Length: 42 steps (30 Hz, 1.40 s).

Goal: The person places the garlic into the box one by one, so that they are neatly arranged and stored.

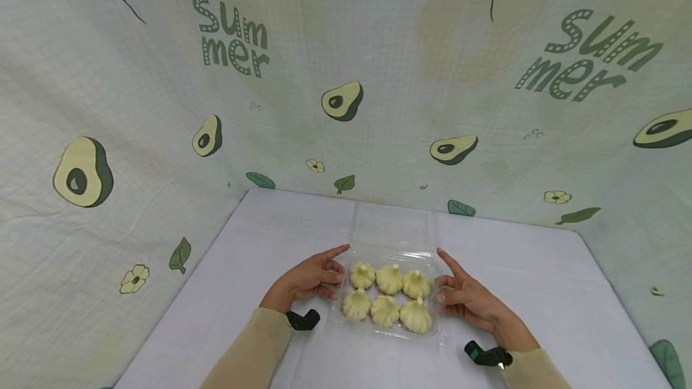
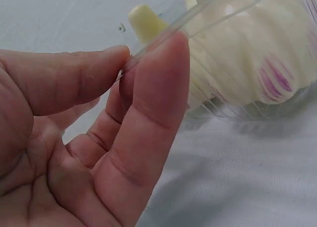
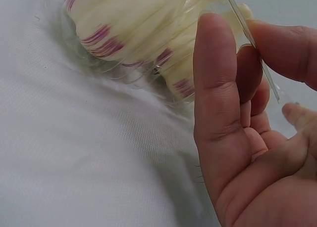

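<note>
A clear plastic clamshell box (image 1: 390, 334) lies on the table with its lid (image 1: 393, 227) folded back, away from the person. Inside sit several pale garlic bulbs (image 1: 389, 280), set in two rows with most stems pointing away. My left hand (image 1: 313, 276) pinches the box's left rim between thumb and fingers, index finger stretched toward the hinge. On the opposite side, my right hand (image 1: 469, 300) holds the right rim the same way. Both wrist views show the thin plastic edge (image 3: 241, 17) between thumb and fingers. Purple streaks mark the garlic (image 2: 237, 54) seen through the wall.
A white cloth covers the table (image 1: 519, 269). Behind and beside it hangs a pale curtain (image 1: 389, 47) printed with avocados, leaves and lettering. A black wrist device (image 1: 304, 320) sits at the left cuff, another black device (image 1: 486, 355) at the right.
</note>
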### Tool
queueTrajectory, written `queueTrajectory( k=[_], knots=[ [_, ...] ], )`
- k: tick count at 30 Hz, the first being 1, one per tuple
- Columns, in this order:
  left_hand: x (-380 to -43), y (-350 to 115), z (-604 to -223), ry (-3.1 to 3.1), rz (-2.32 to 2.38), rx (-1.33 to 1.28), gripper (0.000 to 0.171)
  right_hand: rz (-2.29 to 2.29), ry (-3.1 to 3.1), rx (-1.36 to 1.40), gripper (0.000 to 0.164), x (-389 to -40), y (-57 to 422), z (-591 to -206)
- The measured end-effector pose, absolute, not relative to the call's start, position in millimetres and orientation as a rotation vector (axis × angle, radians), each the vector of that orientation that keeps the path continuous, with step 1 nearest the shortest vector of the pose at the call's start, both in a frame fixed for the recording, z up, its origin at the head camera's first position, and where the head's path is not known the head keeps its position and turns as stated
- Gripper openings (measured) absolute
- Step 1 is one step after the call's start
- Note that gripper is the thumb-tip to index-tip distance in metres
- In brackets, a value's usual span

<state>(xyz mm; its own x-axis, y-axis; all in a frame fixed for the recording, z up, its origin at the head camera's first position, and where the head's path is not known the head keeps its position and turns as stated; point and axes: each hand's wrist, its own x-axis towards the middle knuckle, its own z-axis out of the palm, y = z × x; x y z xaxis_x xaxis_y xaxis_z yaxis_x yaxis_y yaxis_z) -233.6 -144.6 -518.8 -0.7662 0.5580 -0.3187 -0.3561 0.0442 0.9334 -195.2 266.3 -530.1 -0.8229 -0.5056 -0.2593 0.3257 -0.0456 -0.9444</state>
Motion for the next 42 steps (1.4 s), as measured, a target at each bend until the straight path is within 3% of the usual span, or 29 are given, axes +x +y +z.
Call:
queueTrajectory(
  k=[13, 21, 33, 42],
  knots=[
    [-231.4, -142.8, -517.7, 1.672, 1.805, 0.174, 0.084, -1.927, 1.687, -0.130, 0.111, -193.7, 265.1, -532.3],
    [-228.1, -142.7, -517.7, 1.658, 1.834, 0.166, 0.073, -1.947, 1.658, -0.128, 0.110, -193.8, 265.7, -533.9],
    [-229.0, -142.3, -519.0, 1.658, 1.845, 0.185, 0.084, -1.986, 1.633, -0.183, 0.110, -192.5, 267.3, -535.8],
    [-229.2, -141.2, -518.4, 1.669, 1.851, 0.161, 0.082, -1.997, 1.663, -0.199, 0.105, -192.4, 268.4, -538.3]
  ],
)
